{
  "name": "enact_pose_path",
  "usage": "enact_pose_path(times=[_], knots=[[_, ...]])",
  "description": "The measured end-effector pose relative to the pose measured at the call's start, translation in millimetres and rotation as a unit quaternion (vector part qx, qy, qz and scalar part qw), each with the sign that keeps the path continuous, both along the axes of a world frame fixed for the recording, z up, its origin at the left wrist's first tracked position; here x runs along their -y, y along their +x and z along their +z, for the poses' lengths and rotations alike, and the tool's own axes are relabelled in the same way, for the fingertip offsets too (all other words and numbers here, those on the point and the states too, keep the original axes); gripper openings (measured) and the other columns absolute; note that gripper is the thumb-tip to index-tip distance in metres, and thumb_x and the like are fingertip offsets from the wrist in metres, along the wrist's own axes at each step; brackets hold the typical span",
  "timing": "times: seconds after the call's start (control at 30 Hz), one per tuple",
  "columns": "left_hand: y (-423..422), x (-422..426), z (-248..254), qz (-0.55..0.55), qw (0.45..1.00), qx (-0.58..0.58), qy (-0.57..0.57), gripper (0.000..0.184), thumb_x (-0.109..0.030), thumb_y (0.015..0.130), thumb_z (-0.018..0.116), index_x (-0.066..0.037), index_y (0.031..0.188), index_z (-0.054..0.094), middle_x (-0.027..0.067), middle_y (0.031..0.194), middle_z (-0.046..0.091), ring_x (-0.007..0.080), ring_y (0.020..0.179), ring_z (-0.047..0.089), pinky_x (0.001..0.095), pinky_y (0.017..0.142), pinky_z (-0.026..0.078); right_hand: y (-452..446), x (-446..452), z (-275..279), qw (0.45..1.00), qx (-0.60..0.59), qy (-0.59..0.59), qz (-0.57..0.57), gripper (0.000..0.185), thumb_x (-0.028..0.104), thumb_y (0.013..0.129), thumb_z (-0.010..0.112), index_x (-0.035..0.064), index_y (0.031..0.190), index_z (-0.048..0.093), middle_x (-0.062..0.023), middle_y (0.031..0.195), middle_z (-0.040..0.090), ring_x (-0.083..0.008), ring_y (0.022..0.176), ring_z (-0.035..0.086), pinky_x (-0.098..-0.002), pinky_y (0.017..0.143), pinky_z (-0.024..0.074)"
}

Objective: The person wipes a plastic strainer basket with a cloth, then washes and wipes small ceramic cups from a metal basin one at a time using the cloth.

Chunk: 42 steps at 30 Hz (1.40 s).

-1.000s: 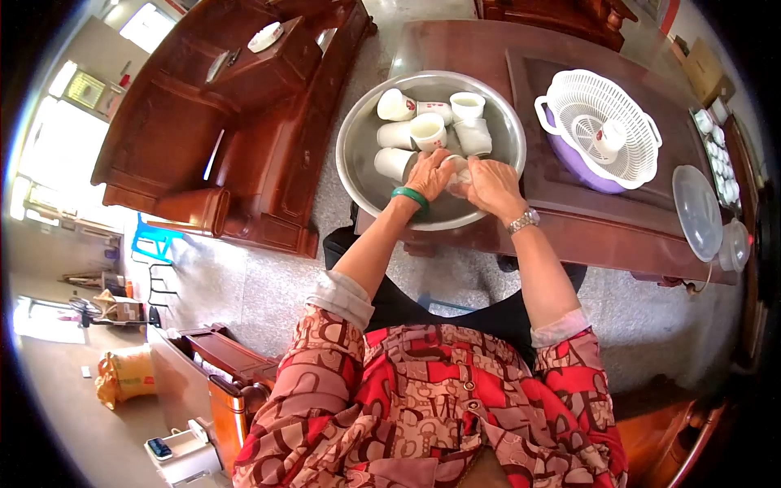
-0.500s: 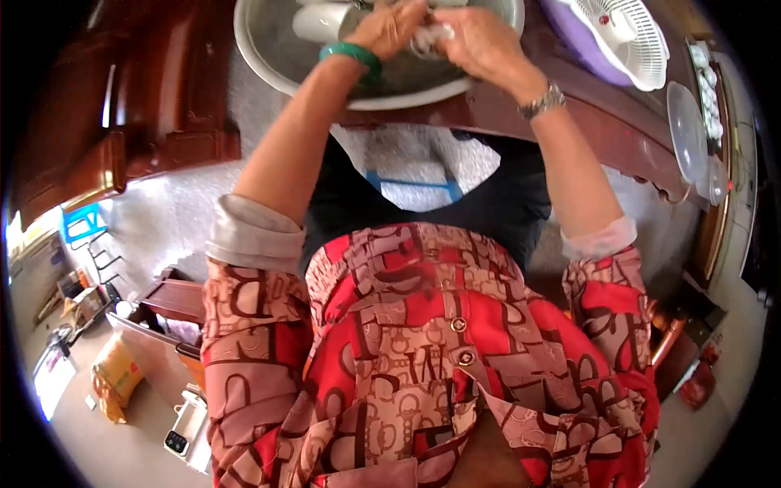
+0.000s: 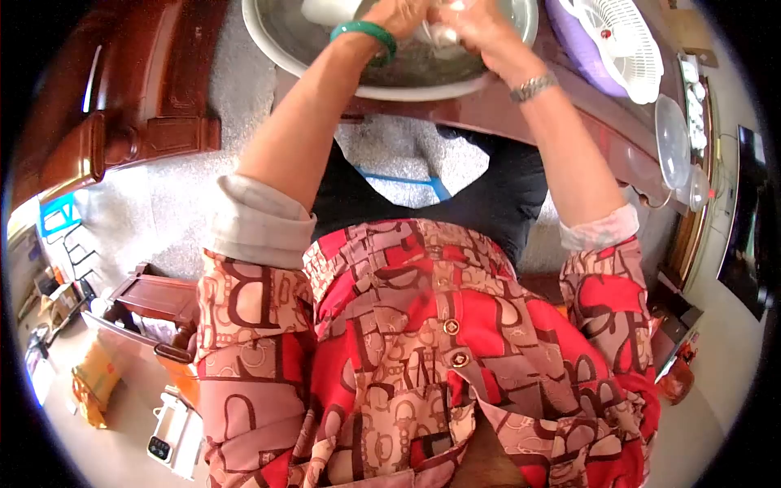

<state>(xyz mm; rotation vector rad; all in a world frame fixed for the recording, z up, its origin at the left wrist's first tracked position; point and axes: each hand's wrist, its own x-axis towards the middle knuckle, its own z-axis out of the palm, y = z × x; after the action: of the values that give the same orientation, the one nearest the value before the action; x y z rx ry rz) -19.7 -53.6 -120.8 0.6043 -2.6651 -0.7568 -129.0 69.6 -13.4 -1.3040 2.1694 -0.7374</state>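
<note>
My left hand [image 3: 400, 16], with a green bangle [image 3: 364, 32] at the wrist, is at the top of the view over a wide light-rimmed basin [image 3: 439, 93]. Beside it is my right hand [image 3: 478, 26], a metal-banded watch [image 3: 534, 86] on that wrist. The hands meet, fingers curled around a small white object [image 3: 443, 35]; its kind is unclear, and the fingers partly cover it. Greyish water [image 3: 415, 69] shows in the basin. A white, rounded, cup-like piece [image 3: 327, 10] lies in the basin left of my left hand, cut by the frame edge.
The basin stands on a dark red wooden table [image 3: 602, 138]. To its right, a white colander [image 3: 647, 81] sits in a purple basin [image 3: 579, 41]. A clear lid [image 3: 672, 142] is at the table's right edge. A blue bar [image 3: 399, 178] crosses below, between my legs.
The view has shifted, so the basin and hands appear slightly higher and further right. Both hands stay together on the white object, and their fingers have moved slightly.
</note>
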Motion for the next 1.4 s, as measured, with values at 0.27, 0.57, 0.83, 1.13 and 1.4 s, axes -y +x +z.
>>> enact_pose_path(times=[0.27,0.57,0.83,1.13,1.4], knots=[[8,-49,61,0.067,0.993,-0.055,0.075,0.032,-0.033,0.095,0.026,-0.007,0.095,0.044,0.0317,0.086,0.058,0.0491,0.083,0.055,0.0544,0.073,0.043,2,-11,3,0.955,-0.238,-0.056,0.166,0.012,0.016,0.068,0.055,0.0058,0.070,0.061,-0.0232,0.072,0.059,-0.0381,0.067,0.060,-0.0456,0.059,0.0483],[1,-53,67,0.099,0.994,0.047,-0.013,0.028,-0.026,0.078,0.056,0.000,0.089,0.058,0.0248,0.080,0.063,0.0396,0.076,0.063,0.0475,0.069,0.051,2,-10,-1,0.979,0.018,-0.084,0.186,0.025,0.021,0.081,0.055,-0.0046,0.081,0.058,-0.0218,0.073,0.062,-0.0208,0.066,0.060,-0.0408,0.060,0.0430],[-26,-21,-13,0.068,0.981,-0.178,-0.024,0.022,-0.021,0.080,0.046,-0.003,0.068,0.051,0.0240,0.075,0.059,0.0412,0.065,0.059,0.0487,0.055,0.045,-7,-4,-4,0.968,0.244,-0.050,-0.004,0.023,0.021,0.083,0.056,0.0005,0.074,0.063,-0.0041,0.063,0.059,-0.0151,0.054,0.056,-0.0282,0.046,0.0402],[20,-38,94,0.185,0.845,-0.192,0.463,0.058,-0.051,0.077,0.060,0.002,0.102,0.063,0.0112,0.089,0.064,0.0198,0.078,0.060,0.0306,0.070,0.047,-19,-20,5,0.861,0.498,-0.062,-0.079,0.013,0.021,0.086,0.052,0.0084,0.085,0.056,0.0002,0.062,0.054,-0.0066,0.041,0.045,-0.0188,0.032,0.0301],[2,-18,23,0.107,0.986,-0.076,0.100,0.026,-0.029,0.087,0.051,-0.014,0.108,0.057,0.0164,0.095,0.058,0.0301,0.090,0.059,0.0332,0.078,0.047,12,-16,-3,0.983,-0.044,-0.136,0.117,0.011,0.012,0.075,0.059,0.0008,0.075,0.063,-0.0117,0.066,0.062,-0.0257,0.059,0.061,-0.0359,0.054,0.0447]])
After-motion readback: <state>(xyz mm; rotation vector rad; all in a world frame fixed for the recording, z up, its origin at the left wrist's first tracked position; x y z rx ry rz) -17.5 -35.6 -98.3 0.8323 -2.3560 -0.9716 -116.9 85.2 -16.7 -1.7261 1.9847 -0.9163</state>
